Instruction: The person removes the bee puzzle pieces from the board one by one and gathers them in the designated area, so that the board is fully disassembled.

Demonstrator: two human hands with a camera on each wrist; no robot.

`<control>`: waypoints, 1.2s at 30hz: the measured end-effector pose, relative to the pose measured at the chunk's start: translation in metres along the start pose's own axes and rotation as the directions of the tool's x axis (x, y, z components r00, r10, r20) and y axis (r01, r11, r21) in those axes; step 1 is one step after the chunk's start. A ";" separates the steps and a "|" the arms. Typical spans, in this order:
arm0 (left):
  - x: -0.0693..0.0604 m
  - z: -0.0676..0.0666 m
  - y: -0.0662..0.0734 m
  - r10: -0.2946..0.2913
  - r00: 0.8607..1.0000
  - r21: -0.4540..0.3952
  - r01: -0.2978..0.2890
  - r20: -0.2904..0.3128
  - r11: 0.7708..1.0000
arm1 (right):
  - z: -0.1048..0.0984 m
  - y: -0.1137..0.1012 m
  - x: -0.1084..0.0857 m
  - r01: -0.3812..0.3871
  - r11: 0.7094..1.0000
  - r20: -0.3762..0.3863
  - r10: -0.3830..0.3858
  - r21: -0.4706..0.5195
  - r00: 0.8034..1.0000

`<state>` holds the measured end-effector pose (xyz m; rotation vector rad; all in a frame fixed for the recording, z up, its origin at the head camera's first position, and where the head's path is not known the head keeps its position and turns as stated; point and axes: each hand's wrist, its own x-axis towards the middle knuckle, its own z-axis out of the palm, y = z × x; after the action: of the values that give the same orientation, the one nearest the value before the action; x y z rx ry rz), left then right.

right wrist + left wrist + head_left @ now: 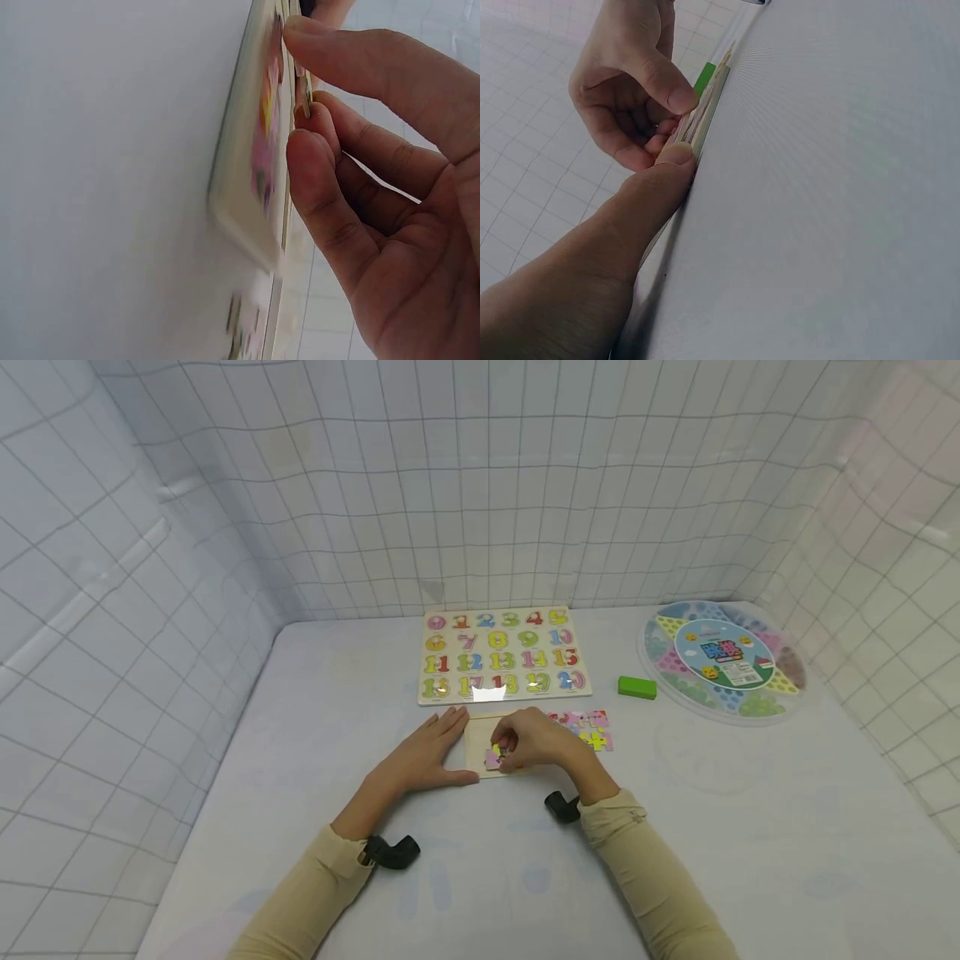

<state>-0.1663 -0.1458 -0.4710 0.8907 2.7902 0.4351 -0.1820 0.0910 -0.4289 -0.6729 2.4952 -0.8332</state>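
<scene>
A shallow wooden puzzle tray (pixel 477 732) lies on the table between the two hands. My left hand (pixel 423 757) rests along its left side with fingers extended, and in the left wrist view the thumb (pixel 656 195) touches the near edge. Over the tray, my right hand (pixel 534 739) pinches a small pink and yellow jigsaw piece (pixel 492 761) between thumb and fingers. Printed pieces (pixel 264 142) lie inside the tray in the right wrist view. More loose jigsaw pieces (pixel 598 720) lie to the right, partly hidden by the right hand.
A number puzzle board (pixel 480 650) lies behind the tray. To its right are a green block (pixel 637 687) and a round clear box with a colourful label (pixel 723 654). White gridded cloth (pixel 480 485) hangs at the back and on both sides.
</scene>
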 end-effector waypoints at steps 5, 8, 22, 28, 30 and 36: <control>-0.001 0.001 0.001 -0.009 1.000 0.002 0.009 0.007 1.000 | -0.009 0.013 -0.015 -0.009 1.000 -0.029 0.009 -0.001 1.000; -0.001 0.000 0.001 -0.013 1.000 0.005 0.013 0.008 1.000 | -0.015 0.021 -0.024 -0.005 1.000 -0.044 0.004 -0.007 0.999; 0.003 0.003 -0.002 -0.024 1.000 0.003 0.024 0.012 1.000 | -0.033 0.049 -0.052 -0.057 0.998 -0.063 0.055 -0.032 0.997; 0.003 0.004 -0.002 -0.032 0.999 -0.005 0.032 0.017 0.999 | -0.028 0.053 -0.058 -0.073 0.997 -0.042 0.073 0.001 0.996; 0.003 0.003 -0.003 -0.031 0.999 -0.006 0.031 0.015 1.000 | -0.027 0.053 -0.058 -0.089 0.996 -0.036 0.089 0.014 0.995; 0.003 0.004 -0.004 -0.030 0.999 -0.007 0.030 0.016 1.000 | -0.025 0.051 -0.059 -0.084 0.996 -0.018 0.084 -0.001 0.996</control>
<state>-0.1697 -0.1460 -0.4763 0.8464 2.7816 0.4314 -0.1642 0.1709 -0.4298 -0.5594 2.5218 -0.8101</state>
